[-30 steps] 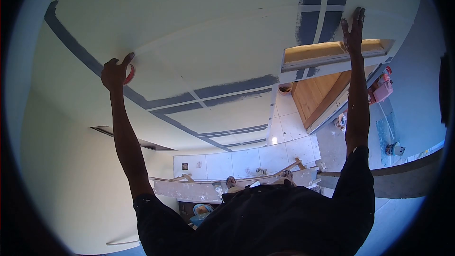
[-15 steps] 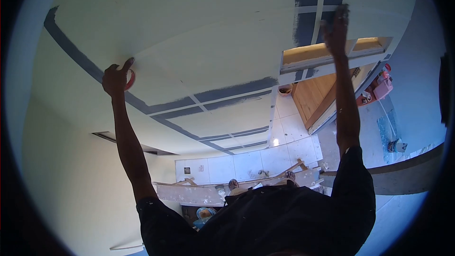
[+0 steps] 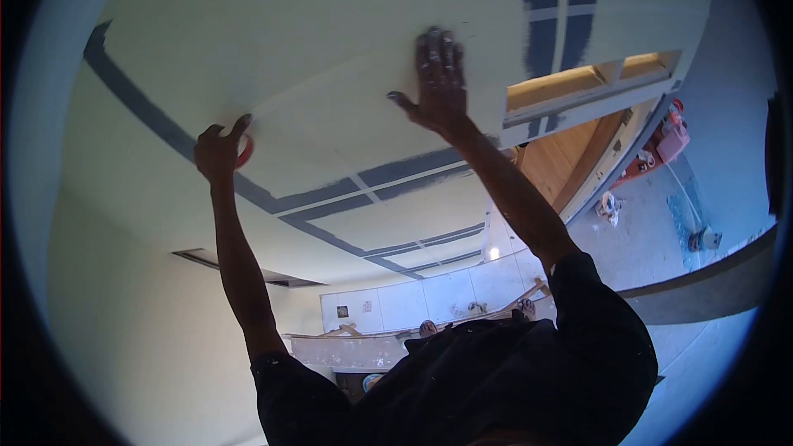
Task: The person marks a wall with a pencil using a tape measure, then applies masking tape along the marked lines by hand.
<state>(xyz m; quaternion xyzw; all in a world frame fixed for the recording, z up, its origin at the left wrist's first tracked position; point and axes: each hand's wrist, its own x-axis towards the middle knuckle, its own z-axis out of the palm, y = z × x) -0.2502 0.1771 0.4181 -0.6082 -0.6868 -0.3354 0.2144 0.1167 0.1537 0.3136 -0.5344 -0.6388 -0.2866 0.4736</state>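
Note:
A roll of tape with a red rim (image 3: 245, 150) is in my left hand (image 3: 216, 150), which is curled around it against the pale wall (image 3: 347, 8), beside a dark grey painted band (image 3: 140, 101). From the roll a thin, pale tape strip (image 3: 318, 83) runs rightward across the wall and passes behind my right hand (image 3: 440, 83). That hand lies flat on the wall, fingers stretched upward and thumb out to the left, with whitish marks on it. Farther right, a light strip (image 3: 541, 14) crosses an upright grey band (image 3: 540, 45).
Below right is an opening with a lit wooden frame (image 3: 549, 97), above a wooden door (image 3: 562, 153). My feet stand on a raised, paint-spotted plank (image 3: 347, 351) over the tiled floor (image 3: 396, 301). A paint bucket (image 3: 704, 239) and pink items (image 3: 673, 144) are at the right.
My right hand has slid left along the wall, from the upright grey band to the pale middle part. My left hand keeps its grip on the tape roll; the view has shifted slightly.

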